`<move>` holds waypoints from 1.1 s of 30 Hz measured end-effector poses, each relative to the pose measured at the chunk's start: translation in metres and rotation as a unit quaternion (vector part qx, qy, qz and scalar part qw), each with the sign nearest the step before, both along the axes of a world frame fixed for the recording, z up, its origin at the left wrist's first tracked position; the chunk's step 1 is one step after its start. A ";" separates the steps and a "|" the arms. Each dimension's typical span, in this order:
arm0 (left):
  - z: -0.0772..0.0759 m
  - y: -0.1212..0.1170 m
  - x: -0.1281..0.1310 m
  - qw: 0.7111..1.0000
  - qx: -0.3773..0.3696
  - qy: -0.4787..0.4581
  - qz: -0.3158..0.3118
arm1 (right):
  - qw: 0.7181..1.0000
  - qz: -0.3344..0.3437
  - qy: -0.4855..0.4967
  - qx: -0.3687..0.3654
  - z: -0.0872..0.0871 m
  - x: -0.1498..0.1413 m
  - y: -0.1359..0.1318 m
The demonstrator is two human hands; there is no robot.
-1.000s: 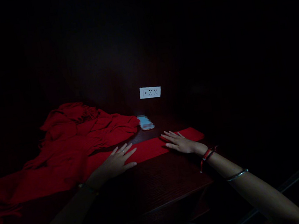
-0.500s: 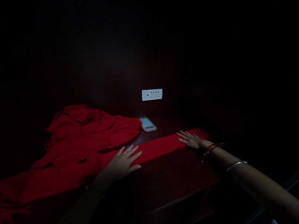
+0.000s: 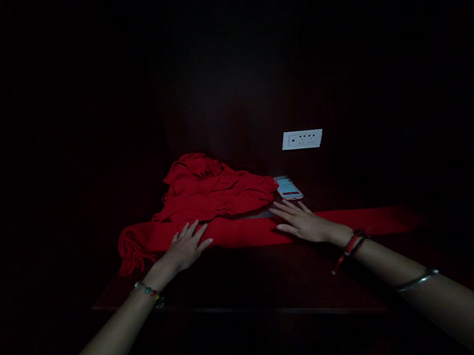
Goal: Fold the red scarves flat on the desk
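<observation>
A red scarf (image 3: pixel 245 232) lies stretched in a long flat strip across the dark wooden surface, its fringe at the left end. My left hand (image 3: pixel 185 247) rests on the left part of this strip, palm down with the fingers spread. Farther right, my right hand (image 3: pixel 303 222) lies over the strip, fingers also extended and apart. Neither hand grasps anything. Behind the strip is a crumpled heap of red fringed cloth (image 3: pixel 216 192); whether it is one piece with the strip I cannot tell.
A phone (image 3: pixel 288 187) with a lit screen lies at the heap's right end. On the dark back wall sits a white socket panel (image 3: pixel 302 139). The front edge of the dark wooden surface (image 3: pixel 256 308) runs below my forearms. Both sides are too dark to make out.
The view has turned left, so the scarf, phone and socket panel appear farther right. My left hand has moved along the strip toward its fringed end; both hands remain flat and spread.
</observation>
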State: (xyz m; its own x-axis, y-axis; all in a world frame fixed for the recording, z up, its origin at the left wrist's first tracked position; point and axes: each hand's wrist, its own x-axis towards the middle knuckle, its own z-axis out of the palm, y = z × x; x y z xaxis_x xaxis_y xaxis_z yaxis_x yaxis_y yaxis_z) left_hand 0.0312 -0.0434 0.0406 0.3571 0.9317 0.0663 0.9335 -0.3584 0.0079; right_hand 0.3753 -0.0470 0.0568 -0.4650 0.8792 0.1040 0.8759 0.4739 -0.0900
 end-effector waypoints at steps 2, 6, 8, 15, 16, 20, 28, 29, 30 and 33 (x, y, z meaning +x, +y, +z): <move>-0.005 -0.006 0.000 0.999 -0.044 0.007 0.008 | 0.998 0.052 0.004 -0.019 -0.003 -0.042 0.001; -0.007 -0.013 0.013 0.998 -0.062 0.007 -0.001 | 0.995 0.059 -0.004 -0.074 -0.024 -0.063 0.006; -0.005 -0.018 0.019 0.998 -0.064 0.000 -0.006 | 0.995 0.056 -0.009 -0.084 -0.034 -0.051 0.006; -0.007 -0.044 0.059 0.998 -0.053 -0.039 -0.016 | 0.989 0.033 0.000 -0.142 -0.023 -0.001 -0.004; -0.009 -0.047 0.069 0.997 -0.057 -0.042 -0.017 | 0.989 0.031 0.015 -0.141 -0.019 -0.001 -0.006; -0.011 -0.055 0.093 0.994 -0.080 -0.044 -0.066 | 0.992 0.069 0.086 -0.066 -0.006 -0.023 -0.020; 0.034 -0.022 0.006 0.998 0.055 -0.029 0.003 | 0.992 0.096 0.041 -0.073 -0.030 -0.046 -0.042; 0.038 -0.015 -0.010 0.996 0.067 -0.022 0.057 | 0.993 0.096 0.036 -0.064 -0.032 -0.044 -0.042; 0.042 -0.008 -0.025 0.994 0.045 -0.020 0.098 | 0.993 0.095 0.033 -0.057 -0.034 -0.043 -0.042; 0.050 0.008 -0.061 0.990 -0.060 -0.045 0.120 | 0.995 0.093 0.025 -0.039 -0.035 -0.042 -0.042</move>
State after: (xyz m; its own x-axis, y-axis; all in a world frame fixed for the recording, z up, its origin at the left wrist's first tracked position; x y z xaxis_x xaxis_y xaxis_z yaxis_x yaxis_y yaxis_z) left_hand -0.0299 -0.0359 0.0908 0.1215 0.9922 -0.0286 0.9852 -0.1170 0.1250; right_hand 0.3338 -0.0892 0.0215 -0.6162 0.7848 0.0664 0.7673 0.6172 -0.1742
